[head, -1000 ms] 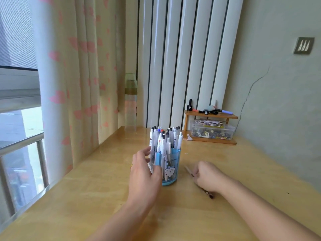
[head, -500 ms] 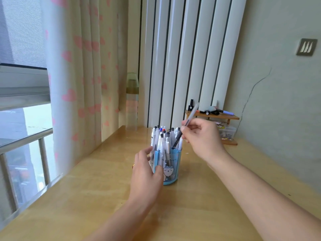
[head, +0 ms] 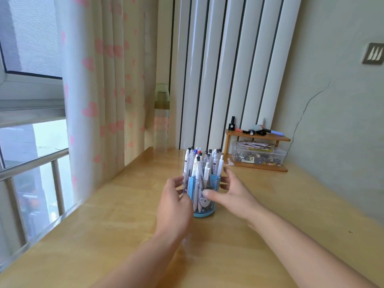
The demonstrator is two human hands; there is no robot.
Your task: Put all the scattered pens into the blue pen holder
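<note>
Where the wooden desk [head: 270, 204] runs toward the striped wall panels, the blue pen holder [head: 204, 201] stands upright near its middle, packed with pens [head: 200, 163] — mostly white barrels with dark caps, all standing on end and rising well above the rim. The left hand [head: 173, 204] lies against the holder's left side, fingers curled round its wall and holding it. The right hand [head: 231, 191] is at the holder's right side, fingers spread and fairly straight, its thumb lying across the front of the holder over the cartoon print; whether the fingers behind actually touch the wall cannot be told. Both bare forearms reach in from the near edge of the desk. Behind the holder and to its right sits a small wooden shelf [head: 257, 138] against the wall — markers and a small dark bottle lie on its top board, and a clear plastic box [head: 258, 155] of small mixed items sits beneath. Behind the holder to the left, a clear bottle with a green cap [head: 162, 121] stands beside the heart-patterned curtain [head: 99, 90].
</note>
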